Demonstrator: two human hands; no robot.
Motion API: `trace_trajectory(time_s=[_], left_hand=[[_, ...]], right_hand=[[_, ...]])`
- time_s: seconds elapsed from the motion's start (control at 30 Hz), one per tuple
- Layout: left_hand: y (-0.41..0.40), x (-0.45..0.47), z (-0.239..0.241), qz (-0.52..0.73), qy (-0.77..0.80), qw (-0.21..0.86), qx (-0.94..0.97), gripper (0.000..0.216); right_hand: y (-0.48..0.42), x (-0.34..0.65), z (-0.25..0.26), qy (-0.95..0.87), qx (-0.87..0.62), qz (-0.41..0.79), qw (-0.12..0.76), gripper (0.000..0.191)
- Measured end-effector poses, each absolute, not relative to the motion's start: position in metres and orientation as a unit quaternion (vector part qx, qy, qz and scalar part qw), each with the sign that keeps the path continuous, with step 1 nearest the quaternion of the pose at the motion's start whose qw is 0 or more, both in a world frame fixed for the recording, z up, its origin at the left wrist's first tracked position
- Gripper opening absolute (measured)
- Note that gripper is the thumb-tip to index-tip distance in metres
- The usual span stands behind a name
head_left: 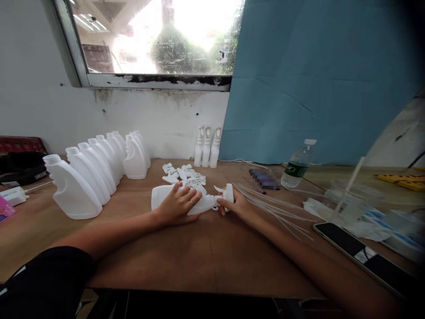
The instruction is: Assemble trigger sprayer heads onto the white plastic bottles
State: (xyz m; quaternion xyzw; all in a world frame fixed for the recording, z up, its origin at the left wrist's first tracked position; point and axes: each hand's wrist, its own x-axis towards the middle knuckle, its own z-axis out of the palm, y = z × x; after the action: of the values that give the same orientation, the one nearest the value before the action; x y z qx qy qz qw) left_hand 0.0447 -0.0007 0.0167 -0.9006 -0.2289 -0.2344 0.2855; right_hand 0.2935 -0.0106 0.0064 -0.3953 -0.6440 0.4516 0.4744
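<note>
Head view: the left hand [177, 204] lies over the white bottle [157, 197], which rests on its side on the wooden table [206, 261], straight in front of the person, with its neck pointing right. The fingers are spread and curled loosely over the bottle's body, pinning it down rather than gripping it hard. The right hand [237, 206] is closed around a white trigger head [227, 192], thumb and fingertips pinching it right at the bottle's neck.

The work looks like seating the head on the neck. To do it well, I judge the left hand should press the bottle flat so it cannot roll, and the right should line the collar up square with the neck before turning.

A loose pile of trigger heads [183, 173] lies just behind the bottle, near enough to be knocked. Thin white tubes [277, 209] fan out beside the right wrist, where the forearm could sweep them. A row of empty bottles [88, 175] stands well to the left and three finished sprayers [206, 146] by the wall. A water bottle [298, 165] and a phone [361, 254] sit to the right
</note>
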Motion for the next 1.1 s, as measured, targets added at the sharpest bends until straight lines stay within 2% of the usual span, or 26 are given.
trace_trajectory(time_s=[0.13,0.3,0.47,0.6,0.73,0.87,1.0,1.1], left_hand=[[0.0,0.0443,0.0159,-0.235,-0.236,0.284,-0.899,0.052],[-0.0001,0.0436,0.0153,-0.226,-0.231,0.286,-0.902,0.052],[-0.0005,0.0429,0.0146,-0.225,-0.23,0.294,-0.9,0.052],[-0.0003,0.0423,0.0139,-0.222,-0.226,0.297,-0.901,0.051],[0.0001,0.042,0.0134,-0.224,-0.224,0.3,-0.9,0.052],[-0.0003,0.0422,0.0135,-0.232,-0.221,0.298,-0.899,0.051],[-0.0005,0.0423,0.0138,-0.222,-0.23,0.295,-0.9,0.052],[-0.0003,0.042,0.0137,-0.223,-0.229,0.291,-0.902,0.052]], right_hand=[[-0.0114,0.2915,0.0048,-0.631,-0.391,0.455,0.491,0.055],[-0.0113,0.2912,0.0046,-0.631,-0.398,0.462,0.479,0.044],[-0.0121,0.2886,0.0037,-0.627,-0.384,0.471,0.487,0.057],[-0.0133,0.2887,0.0048,-0.635,-0.392,0.466,0.476,0.046],[-0.0142,0.2893,0.0058,-0.638,-0.395,0.461,0.473,0.057],[-0.0131,0.29,0.005,-0.646,-0.402,0.452,0.467,0.048],[-0.0117,0.2909,0.004,-0.643,-0.405,0.442,0.477,0.06],[-0.0102,0.2917,0.0038,-0.64,-0.417,0.434,0.478,0.052]])
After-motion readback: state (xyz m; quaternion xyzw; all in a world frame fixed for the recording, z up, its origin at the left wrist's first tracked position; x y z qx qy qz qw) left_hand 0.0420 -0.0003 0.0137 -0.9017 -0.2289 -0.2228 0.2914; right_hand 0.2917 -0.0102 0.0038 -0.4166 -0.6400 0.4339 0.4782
